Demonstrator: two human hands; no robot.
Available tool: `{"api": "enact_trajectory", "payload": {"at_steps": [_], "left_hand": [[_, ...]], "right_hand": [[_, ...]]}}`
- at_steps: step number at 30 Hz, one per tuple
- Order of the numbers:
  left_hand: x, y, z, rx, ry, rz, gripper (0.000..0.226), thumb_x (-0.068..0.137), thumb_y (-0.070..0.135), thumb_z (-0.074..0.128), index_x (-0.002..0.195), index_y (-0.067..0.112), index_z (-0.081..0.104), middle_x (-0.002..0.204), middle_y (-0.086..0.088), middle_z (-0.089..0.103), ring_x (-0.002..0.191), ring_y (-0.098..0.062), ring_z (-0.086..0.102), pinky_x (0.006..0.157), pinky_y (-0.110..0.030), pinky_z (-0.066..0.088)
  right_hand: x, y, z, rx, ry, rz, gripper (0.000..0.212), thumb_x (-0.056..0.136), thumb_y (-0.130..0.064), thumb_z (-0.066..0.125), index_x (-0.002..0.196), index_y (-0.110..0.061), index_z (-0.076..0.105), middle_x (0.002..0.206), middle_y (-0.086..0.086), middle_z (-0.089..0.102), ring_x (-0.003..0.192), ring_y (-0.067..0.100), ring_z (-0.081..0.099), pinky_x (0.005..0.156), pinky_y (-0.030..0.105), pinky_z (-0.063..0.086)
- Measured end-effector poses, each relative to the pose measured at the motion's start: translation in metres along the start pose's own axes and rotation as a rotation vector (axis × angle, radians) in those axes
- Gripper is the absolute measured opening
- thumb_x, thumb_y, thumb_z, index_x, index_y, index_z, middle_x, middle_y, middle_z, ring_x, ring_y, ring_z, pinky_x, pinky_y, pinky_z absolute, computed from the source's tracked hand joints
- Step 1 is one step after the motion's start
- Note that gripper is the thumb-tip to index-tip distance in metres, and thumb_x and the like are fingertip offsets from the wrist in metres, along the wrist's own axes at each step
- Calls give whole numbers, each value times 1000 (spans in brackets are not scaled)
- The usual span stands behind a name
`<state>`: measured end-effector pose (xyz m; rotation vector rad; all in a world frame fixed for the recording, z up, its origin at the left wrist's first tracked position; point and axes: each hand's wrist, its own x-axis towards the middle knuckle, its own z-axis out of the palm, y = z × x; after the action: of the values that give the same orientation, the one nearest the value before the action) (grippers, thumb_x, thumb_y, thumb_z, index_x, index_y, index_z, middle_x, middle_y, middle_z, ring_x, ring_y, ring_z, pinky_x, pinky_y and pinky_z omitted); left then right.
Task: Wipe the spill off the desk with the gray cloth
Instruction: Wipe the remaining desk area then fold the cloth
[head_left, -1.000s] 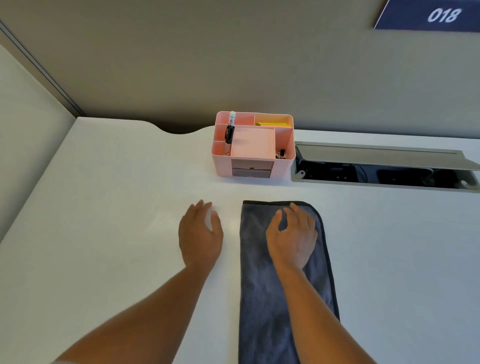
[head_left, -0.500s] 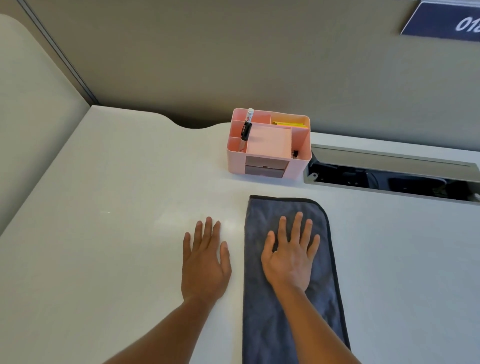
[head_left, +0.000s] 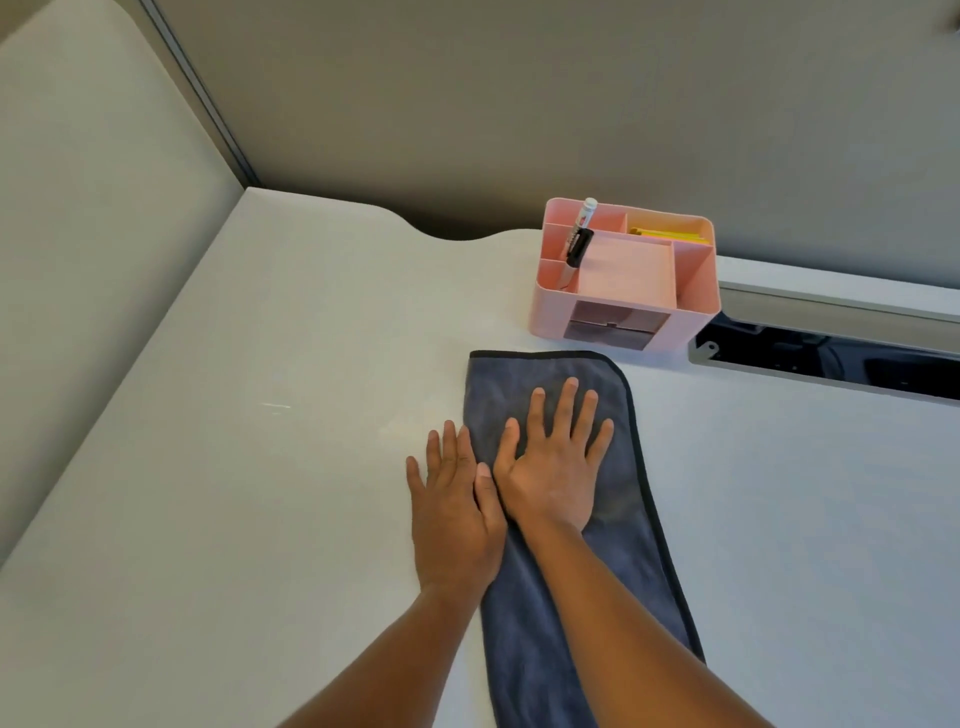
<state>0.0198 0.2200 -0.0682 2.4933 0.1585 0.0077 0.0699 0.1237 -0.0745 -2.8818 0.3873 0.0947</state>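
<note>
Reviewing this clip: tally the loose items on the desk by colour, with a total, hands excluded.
Gray: 1, the gray cloth, flat under the right hand; the left hand lies beside it.
Pink: 1, the desk organizer.
Black and white: 1, the marker standing in the organizer.
Yellow: 1, a yellow item in the back compartment, kind unclear.
Total: 4

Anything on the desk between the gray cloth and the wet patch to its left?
Only the left hand, flat on the desk at the gray cloth's left edge. The right hand presses the cloth. Faint wet streaks lie farther left. The pink organizer stands behind, clear.
</note>
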Motion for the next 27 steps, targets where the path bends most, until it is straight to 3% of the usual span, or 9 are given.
{"api": "enact_trajectory", "payload": {"at_steps": [6,14,27], "left_hand": [[25,-63,-45,14,134,-156,61,100,39,17,154,13,27,162,-2,22,151,-14,11,123,-31,1],[8,-123,-89,73,150,-248,66,98,46,13,156,15,23,163,-1,22,151,-14,13,121,-26,3],[-75,-141,-101,0,192,-268,61,100,39,15,155,13,25,162,-1,24,151,-8,11,123,-26,4]], "right_hand": [[4,-69,18,17,-1,-92,65,100,-52,14,158,-24,19,167,11,-2,153,33,-10,121,56,-8],[-26,-139,38,35,-54,-305,62,101,-53,15,158,-28,20,167,13,-7,152,34,-15,120,57,-8],[-130,-135,45,41,-142,-531,60,102,-53,18,157,-29,22,166,13,-11,152,32,-18,120,56,-13]]}}
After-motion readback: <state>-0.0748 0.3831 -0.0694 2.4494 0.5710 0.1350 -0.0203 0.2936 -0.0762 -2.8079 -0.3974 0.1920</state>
